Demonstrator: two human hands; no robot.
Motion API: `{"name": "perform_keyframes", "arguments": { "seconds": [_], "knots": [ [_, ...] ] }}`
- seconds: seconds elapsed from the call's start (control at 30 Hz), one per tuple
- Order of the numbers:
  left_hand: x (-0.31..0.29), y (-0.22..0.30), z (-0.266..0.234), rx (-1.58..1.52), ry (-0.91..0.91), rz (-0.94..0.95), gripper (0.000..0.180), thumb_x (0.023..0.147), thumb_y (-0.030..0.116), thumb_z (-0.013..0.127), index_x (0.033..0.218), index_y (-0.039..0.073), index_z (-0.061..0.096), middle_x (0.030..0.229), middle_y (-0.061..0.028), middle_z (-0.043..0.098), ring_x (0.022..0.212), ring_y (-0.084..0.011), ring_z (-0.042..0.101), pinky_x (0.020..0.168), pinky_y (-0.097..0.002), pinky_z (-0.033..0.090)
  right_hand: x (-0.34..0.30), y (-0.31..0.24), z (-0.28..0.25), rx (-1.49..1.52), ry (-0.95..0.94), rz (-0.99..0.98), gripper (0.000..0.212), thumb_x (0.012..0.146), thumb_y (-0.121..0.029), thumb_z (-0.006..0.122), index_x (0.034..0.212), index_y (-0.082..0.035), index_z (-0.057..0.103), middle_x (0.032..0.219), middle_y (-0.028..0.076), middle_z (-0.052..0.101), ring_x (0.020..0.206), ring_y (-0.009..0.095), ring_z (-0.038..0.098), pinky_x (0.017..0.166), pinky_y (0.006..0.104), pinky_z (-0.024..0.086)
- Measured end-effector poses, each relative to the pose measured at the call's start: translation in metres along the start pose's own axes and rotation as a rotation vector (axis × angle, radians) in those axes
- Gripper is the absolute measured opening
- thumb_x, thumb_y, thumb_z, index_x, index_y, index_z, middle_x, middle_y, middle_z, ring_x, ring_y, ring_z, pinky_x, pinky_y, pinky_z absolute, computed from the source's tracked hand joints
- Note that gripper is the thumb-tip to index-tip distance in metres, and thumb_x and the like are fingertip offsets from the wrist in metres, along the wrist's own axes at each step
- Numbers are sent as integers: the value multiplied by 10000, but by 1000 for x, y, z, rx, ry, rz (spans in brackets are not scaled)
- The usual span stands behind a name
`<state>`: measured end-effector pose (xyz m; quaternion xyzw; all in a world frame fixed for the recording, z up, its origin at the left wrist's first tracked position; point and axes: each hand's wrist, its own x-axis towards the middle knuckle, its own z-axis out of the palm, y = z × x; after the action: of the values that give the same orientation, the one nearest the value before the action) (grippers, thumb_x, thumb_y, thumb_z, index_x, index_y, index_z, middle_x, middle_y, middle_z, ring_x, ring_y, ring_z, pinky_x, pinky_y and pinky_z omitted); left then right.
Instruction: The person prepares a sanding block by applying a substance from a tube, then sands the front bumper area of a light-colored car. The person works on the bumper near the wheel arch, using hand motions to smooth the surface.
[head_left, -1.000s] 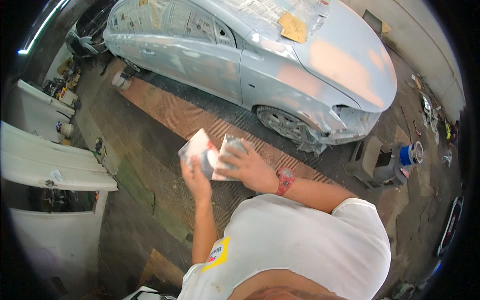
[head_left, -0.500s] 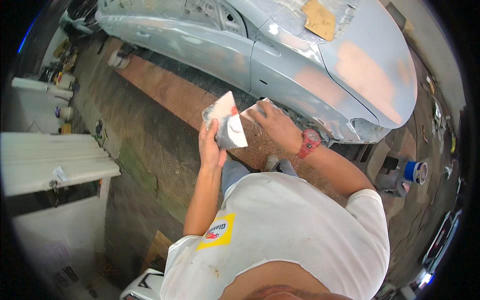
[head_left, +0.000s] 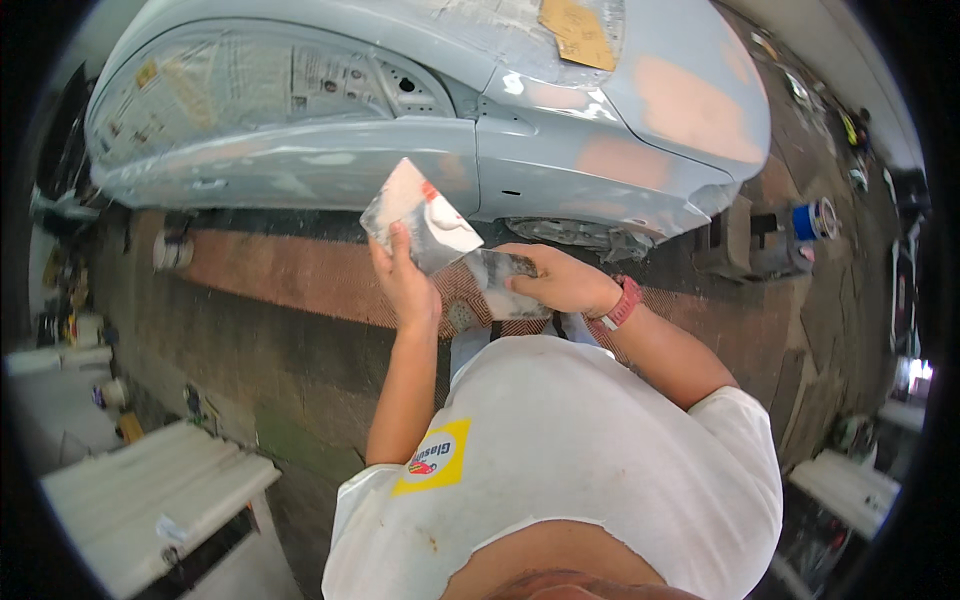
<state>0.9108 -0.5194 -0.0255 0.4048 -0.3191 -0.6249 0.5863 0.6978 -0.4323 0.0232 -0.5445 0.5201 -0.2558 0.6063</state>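
Observation:
My left hand (head_left: 408, 288) grips a flat mixing plate (head_left: 398, 200) from below, thumb on its face. On the plate lie a mound of white filler paste (head_left: 447, 224) and a small red dab (head_left: 429, 190). My right hand (head_left: 568, 280) is closed around a flat grey, smeared spreader (head_left: 500, 288), its thumb across the face. The spreader sits just right of the plate's lower corner; whether they touch I cannot tell. Beyond both hands stands a grey primed car body (head_left: 540, 140) with pinkish filler patches (head_left: 690, 110).
Newspaper masking (head_left: 250, 80) covers the car's side window, and brown cardboard (head_left: 577, 35) lies on its windscreen. A blue can (head_left: 815, 220) stands on a stool at right. A white bench (head_left: 160, 490) is at lower left, a white bucket (head_left: 173, 251) farther off.
My view has turned, bringing more of the car's side into sight. My right hand has lowered and rolled over, so the spreader's smeared face shows. The left still holds the plate.

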Motion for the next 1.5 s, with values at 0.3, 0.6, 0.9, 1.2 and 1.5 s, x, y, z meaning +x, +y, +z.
{"name": "perform_keyframes", "arguments": {
  "seconds": [0.3,0.6,0.9,1.2,1.5],
  "knots": [
    [39,8,-70,-82,-633,-874,490,1046,175,620,1486,-18,525,1397,-124,657,1252,-241,658,1097,-396,514,11,20,23,893,478,-121,524,982,-89,749,1438,16,512,1284,75,703,1105,141,713,968,307,594],
    [14,11,-25,226,-660,-610,518,1123,262,544,1581,57,414,1477,-110,575,1347,-232,561,1144,-401,436,-27,0,55,-320,1072,-14,475,879,-17,649,1339,-133,644,1230,99,639,1223,289,613,1095,419,464],
    [-61,-64,14,156,-501,-158,535,1101,238,545,1555,-7,401,1494,-203,544,1311,-325,599,1091,-444,502,-129,47,123,-1078,900,-82,438,924,-148,629,1346,-261,661,1396,105,544,1465,351,428,1221,679,272],
    [-211,-72,73,90,-785,-511,505,1083,232,574,1519,11,446,1432,-186,596,1267,-307,634,1024,-428,560,-254,102,144,-698,1101,-319,521,978,-82,556,1469,-248,504,1454,227,446,1456,479,412,1110,727,365],
    [-264,-94,96,346,-909,-95,470,1098,225,592,1483,-24,489,1359,-139,640,1205,-215,624,1051,-345,483,-347,103,122,-1021,1196,71,603,912,-32,597,1479,-231,550,1506,198,498,1472,503,379,1157,697,304]
  ]
}}
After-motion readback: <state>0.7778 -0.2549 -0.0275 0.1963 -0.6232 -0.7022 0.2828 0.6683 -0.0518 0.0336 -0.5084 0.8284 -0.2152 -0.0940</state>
